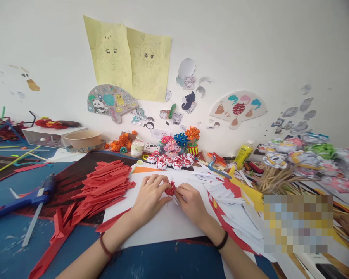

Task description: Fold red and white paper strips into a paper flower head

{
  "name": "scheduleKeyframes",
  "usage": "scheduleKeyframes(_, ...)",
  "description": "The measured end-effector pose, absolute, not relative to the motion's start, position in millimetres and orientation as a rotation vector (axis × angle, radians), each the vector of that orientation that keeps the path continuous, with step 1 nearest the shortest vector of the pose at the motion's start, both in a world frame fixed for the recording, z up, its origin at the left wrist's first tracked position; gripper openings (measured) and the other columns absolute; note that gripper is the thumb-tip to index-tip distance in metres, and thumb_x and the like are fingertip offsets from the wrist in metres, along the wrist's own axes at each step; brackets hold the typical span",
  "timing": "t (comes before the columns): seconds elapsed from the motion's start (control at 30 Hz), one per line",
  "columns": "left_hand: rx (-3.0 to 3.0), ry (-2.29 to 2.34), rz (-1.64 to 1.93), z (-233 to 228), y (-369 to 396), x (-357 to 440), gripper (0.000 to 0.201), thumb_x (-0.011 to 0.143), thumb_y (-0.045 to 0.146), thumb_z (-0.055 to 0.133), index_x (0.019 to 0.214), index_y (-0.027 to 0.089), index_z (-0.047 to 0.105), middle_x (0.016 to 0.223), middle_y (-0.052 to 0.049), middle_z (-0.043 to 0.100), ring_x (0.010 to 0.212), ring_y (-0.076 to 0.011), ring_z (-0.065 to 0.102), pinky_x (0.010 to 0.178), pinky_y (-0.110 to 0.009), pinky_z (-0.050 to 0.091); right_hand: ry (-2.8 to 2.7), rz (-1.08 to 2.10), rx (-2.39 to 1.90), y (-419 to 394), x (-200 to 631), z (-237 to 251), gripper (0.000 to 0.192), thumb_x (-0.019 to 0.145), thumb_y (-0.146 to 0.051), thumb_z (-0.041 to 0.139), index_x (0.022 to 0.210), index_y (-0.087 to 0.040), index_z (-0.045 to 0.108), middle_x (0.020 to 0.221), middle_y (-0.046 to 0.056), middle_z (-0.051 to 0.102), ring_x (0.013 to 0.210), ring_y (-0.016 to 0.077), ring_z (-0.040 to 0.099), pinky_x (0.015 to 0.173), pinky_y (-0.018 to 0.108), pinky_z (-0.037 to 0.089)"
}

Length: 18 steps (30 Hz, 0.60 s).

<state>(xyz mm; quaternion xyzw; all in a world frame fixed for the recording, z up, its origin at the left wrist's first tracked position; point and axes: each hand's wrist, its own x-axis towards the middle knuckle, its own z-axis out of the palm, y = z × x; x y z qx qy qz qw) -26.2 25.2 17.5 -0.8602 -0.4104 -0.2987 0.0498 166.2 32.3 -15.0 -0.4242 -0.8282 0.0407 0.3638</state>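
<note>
My left hand [150,195] and my right hand [192,201] meet over a white sheet [163,221] on the table. Both pinch a small red folded paper piece [170,188] between their fingertips. A heap of red folded paper strips [103,186] lies just left of my left hand. White and red folded pieces [227,197] are spread to the right of my right hand. A row of finished red-and-white paper flowers [170,161] sits beyond my hands.
A blue glue gun [23,199] lies at the left. A bowl [82,138] and white box stand at the back left, a small jar [137,148] and potted paper flowers [192,139] by the wall. Paper flowers on sticks [302,162] fill the right.
</note>
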Motion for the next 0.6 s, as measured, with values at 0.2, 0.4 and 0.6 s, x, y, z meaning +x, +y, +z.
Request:
scheduleKeyframes(0.2, -2.577, -1.213, -0.844, 22.1, 25.6, -30.0, 0.014, 0.087, 0.037, 0.064, 0.09, 0.023, 0.06, 0.114, -0.004, 0.06, 0.105, -0.0249, 0.049, 0.09, -0.042, 0.031, -2.136, 0.127, -1.089, 32.1, 165.2, -16.5, 0.022, 0.094, -0.014, 0.05, 0.077, -0.019, 0.063, 0.078, 0.003, 0.063, 0.075, 0.0164, 0.056, 0.069, 0.027, 0.043)
scheduleKeyframes(0.4, -2.601, -1.198, -0.835, 23.2, 29.4, -34.8, 0.012, 0.088, 0.034, 0.063, 0.082, 0.024, 0.064, 0.109, -0.002, 0.063, 0.104, -0.0246, 0.049, 0.089, -0.042, 0.03, -2.118, 0.199, -1.11, 33.6, 170.4, -9.4, 0.013, 0.093, -0.022, 0.056, 0.099, -0.022, 0.067, 0.088, 0.004, 0.068, 0.084, 0.0188, 0.061, 0.075, 0.029, 0.047)
scheduleKeyframes(0.6, -2.679, -1.234, -0.867, 22.7, 30.0, -35.5, 0.009, 0.084, 0.031, 0.069, 0.078, 0.025, 0.067, 0.106, 0.0, 0.064, 0.101, -0.024, 0.049, 0.087, -0.042, 0.031, -2.285, 0.271, -1.07, 31.4, 175.9, 2.4, 0.028, 0.087, -0.043, 0.065, 0.106, -0.023, 0.067, 0.092, 0.003, 0.068, 0.08, 0.0182, 0.062, 0.068, 0.027, 0.046)
